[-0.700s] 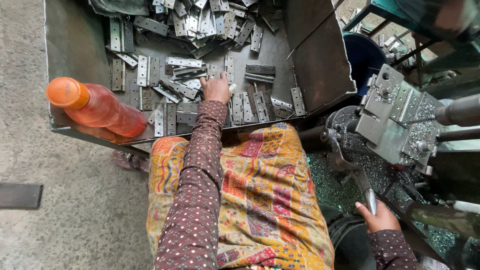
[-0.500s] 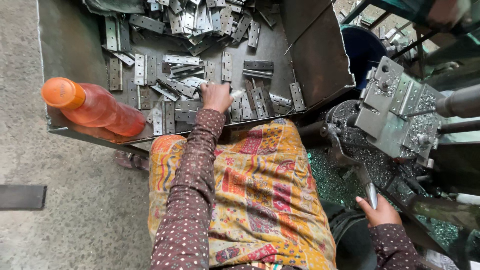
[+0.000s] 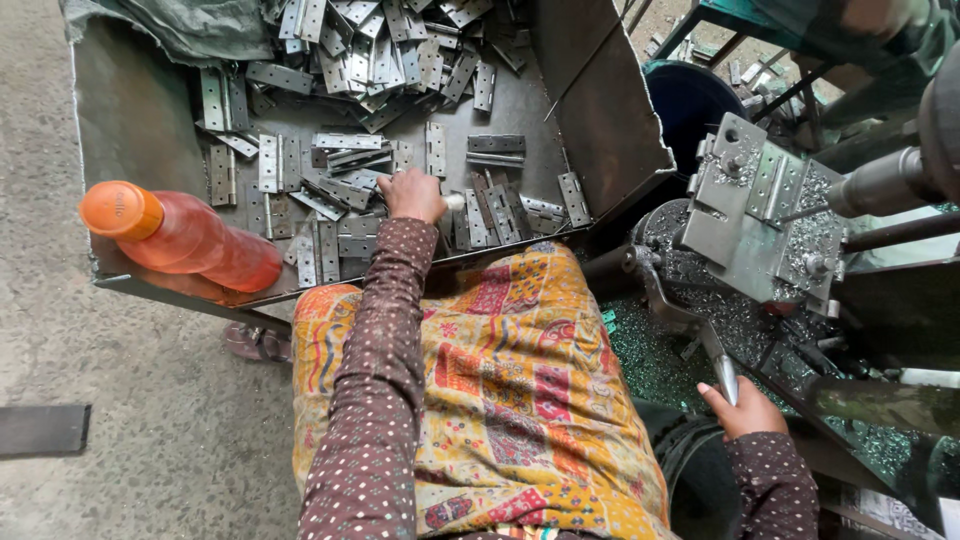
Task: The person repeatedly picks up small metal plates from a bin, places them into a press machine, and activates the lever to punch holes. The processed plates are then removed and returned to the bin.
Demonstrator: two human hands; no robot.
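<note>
My left hand (image 3: 412, 196) reaches into a grey metal tray (image 3: 130, 120) and closes on flat metal hinges (image 3: 345, 170) near its front edge; what sits inside the fingers is hidden. More hinges are heaped at the tray's back. My right hand (image 3: 745, 410) grips the end of a metal lever (image 3: 715, 365) at the lower right, beside a drilling jig (image 3: 750, 215) that holds a hinge plate. A patterned orange and yellow cloth (image 3: 500, 390) covers my lap between the two arms.
An orange plastic bottle (image 3: 185, 240) lies tilted in the tray's front left corner. A dark blue bucket (image 3: 690, 100) stands behind the tray's right wall. Metal shavings (image 3: 650, 350) cover the machine bed. A drill spindle (image 3: 880, 180) points at the jig from the right.
My left hand has stayed among the hinges at the tray's front while the view shifted a little. My right hand remains on the lever.
</note>
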